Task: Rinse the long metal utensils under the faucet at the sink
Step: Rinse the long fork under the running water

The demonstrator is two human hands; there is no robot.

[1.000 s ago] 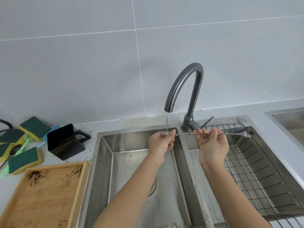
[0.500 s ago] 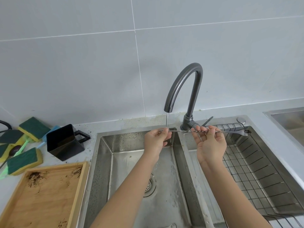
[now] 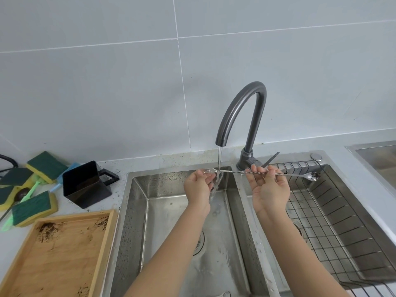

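Steel double sink (image 3: 137, 211) under grey tile, my left hand (image 3: 198, 187) and right hand (image 3: 270, 189) pinching the long bar spoon (image 3: 252, 172) level across the divider, fork end beneath the faucet (image 3: 240, 116) stream, bowl over the right basin's back edge.

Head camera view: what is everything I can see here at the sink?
Bar spoon: one, silver, twisted stem, held level under the faucet; fork end left, dirty bowl right.
Faucet: one, dark grey, running into the left basin.
Sink: one, steel, two basins.
Wire rack: one, dark, in the right basin.
Black cup: one, on the counter left of the sink.
Sponges: several, green and yellow, far left.
Wooden tray: one, stained with dark crumbs, bottom left.
Wall tiles: pale grey, behind.
Left hand: pinches the fork end.
Right hand: pinches the stem.
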